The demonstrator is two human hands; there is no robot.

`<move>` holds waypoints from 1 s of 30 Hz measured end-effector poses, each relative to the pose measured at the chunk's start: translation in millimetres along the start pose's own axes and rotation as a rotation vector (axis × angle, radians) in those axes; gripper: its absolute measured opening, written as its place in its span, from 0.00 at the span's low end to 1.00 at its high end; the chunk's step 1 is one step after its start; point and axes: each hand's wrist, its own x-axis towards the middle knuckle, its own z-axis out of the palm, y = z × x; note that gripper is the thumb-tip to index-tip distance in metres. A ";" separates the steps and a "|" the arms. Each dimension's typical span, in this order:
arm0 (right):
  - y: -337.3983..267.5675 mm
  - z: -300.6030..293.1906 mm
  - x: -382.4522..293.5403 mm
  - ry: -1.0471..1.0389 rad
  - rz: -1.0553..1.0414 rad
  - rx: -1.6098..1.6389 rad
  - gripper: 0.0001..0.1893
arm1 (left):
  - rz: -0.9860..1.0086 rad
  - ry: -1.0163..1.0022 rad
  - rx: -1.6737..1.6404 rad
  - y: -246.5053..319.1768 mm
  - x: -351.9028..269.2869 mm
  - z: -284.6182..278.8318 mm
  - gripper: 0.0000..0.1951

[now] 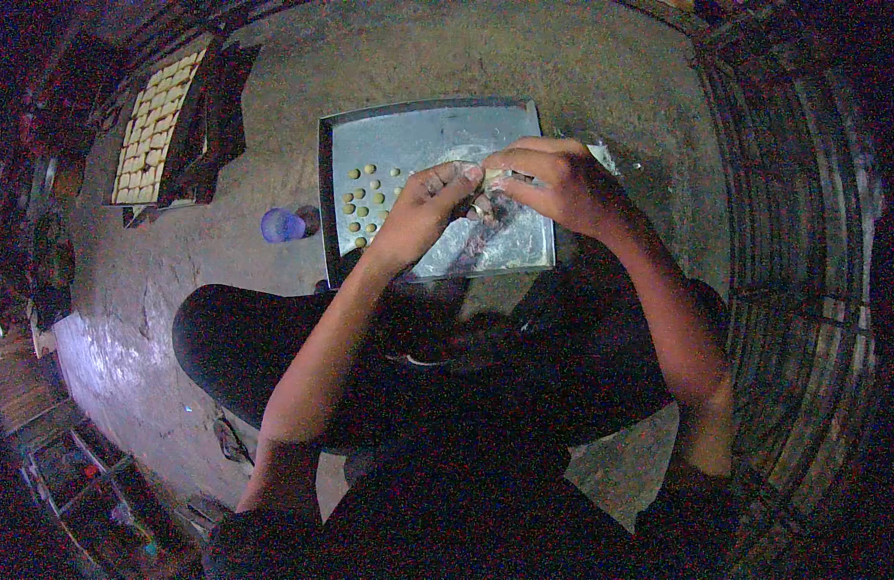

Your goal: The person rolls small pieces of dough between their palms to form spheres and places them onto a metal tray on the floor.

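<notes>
My left hand [436,192] and my right hand [552,177] meet over a shallow metal tray [389,130] on the floor. Between their fingertips is a small pale piece of dough [495,175], partly hidden by the fingers. Both hands pinch it. White flour [519,246] dusts the tray under and around my hands. Small round yellowish balls [358,193], which look like dough or filling, lie in loose rows on the tray's left side, and my left hand and forearm may cover some of them.
A purple plastic cup [283,225] stands left of the tray. Farther left, a dark tray holds rows of pale dough pieces [153,134]. A slatted wall [802,239] runs along the right. A dark rack [92,493] with small items sits at lower left. My folded legs [229,326] flank the tray's near edge.
</notes>
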 end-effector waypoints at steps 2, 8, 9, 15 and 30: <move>-0.8 -1.5 -0.1 0.004 0.041 0.009 0.13 | 0.010 -0.001 0.033 -0.9 -0.8 1.3 0.17; -8.1 -6.3 -0.8 0.038 0.050 0.046 0.16 | 0.094 -0.021 0.150 -4.3 -0.8 -0.9 0.15; -10.0 -6.9 0.3 0.020 0.039 0.079 0.16 | 0.083 -0.028 0.158 -3.3 -1.7 -1.8 0.15; -2.0 -2.5 -1.9 -0.106 -0.015 0.125 0.15 | 0.067 -0.054 0.181 -0.9 -3.0 -2.9 0.13; -2.9 6.3 -3.5 -0.050 -0.109 0.047 0.11 | 0.123 0.072 0.102 0.5 -3.8 -1.4 0.09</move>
